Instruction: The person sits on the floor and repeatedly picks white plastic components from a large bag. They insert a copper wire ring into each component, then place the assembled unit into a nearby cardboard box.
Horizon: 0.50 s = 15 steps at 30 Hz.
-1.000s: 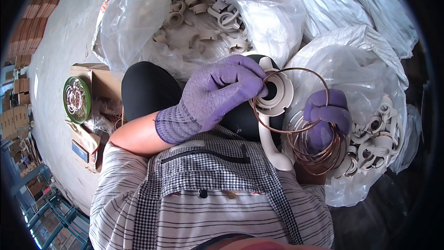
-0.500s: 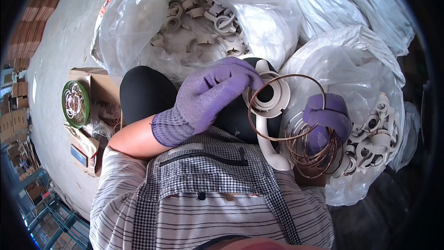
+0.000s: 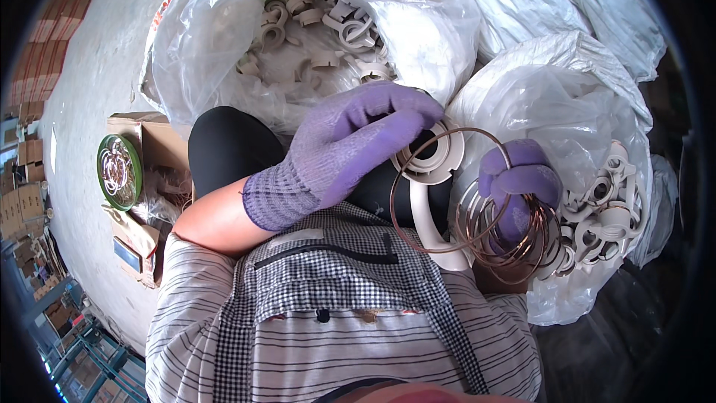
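Observation:
My left hand (image 3: 347, 138), in a purple knit glove, is closed over the upper end of a cream plastic part (image 3: 422, 207). This part has a stepped round collar and a long curved arm, and rests across my right thigh. My fingers cover its top. Beside it, my right hand (image 3: 520, 179), gloved alike, is closed around a bunch of thin copper-coloured rings (image 3: 514, 263). One larger ring swings out leftward from the bunch and hangs in front of the part's collar and arm. Whether it touches the part I cannot tell.
A large plastic-lined sack (image 3: 201, 52) ahead holds several cream parts. Another lined sack (image 3: 582, 93) at the right holds more. On the left, a cardboard box (image 3: 164, 145) stands by a round green tray (image 3: 104, 153) of shiny rings. Stacked cartons (image 3: 63, 37) line the far left.
My left hand has shifted right and further over the part's top, hiding more of it. The large ring has swung slightly left and lower. My right hand has risen a little.

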### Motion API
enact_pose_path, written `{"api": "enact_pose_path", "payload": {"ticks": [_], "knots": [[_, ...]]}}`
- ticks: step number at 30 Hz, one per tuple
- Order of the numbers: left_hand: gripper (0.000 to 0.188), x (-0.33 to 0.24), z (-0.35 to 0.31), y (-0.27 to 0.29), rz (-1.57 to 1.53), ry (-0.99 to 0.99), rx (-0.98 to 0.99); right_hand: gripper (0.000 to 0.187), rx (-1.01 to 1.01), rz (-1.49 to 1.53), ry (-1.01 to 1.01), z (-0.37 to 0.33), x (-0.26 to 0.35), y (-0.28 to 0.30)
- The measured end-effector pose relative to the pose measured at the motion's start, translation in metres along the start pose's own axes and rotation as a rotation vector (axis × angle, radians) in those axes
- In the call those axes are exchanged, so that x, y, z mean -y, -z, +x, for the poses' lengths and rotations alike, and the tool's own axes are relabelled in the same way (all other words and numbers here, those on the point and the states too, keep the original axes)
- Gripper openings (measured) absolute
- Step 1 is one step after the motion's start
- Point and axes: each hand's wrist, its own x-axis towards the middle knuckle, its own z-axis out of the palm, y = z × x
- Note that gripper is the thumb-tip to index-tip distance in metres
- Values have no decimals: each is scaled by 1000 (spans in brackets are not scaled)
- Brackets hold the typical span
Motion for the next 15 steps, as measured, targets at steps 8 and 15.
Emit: {"api": "enact_pose_path", "payload": {"ticks": [8,15], "knots": [[27,-13,20,-7,-134,239,188,17,160,10,31,-2,-18,11],[14,-15,18,-13,156,34,-22,19,-138,160,-663,-17,11,-4]]}}
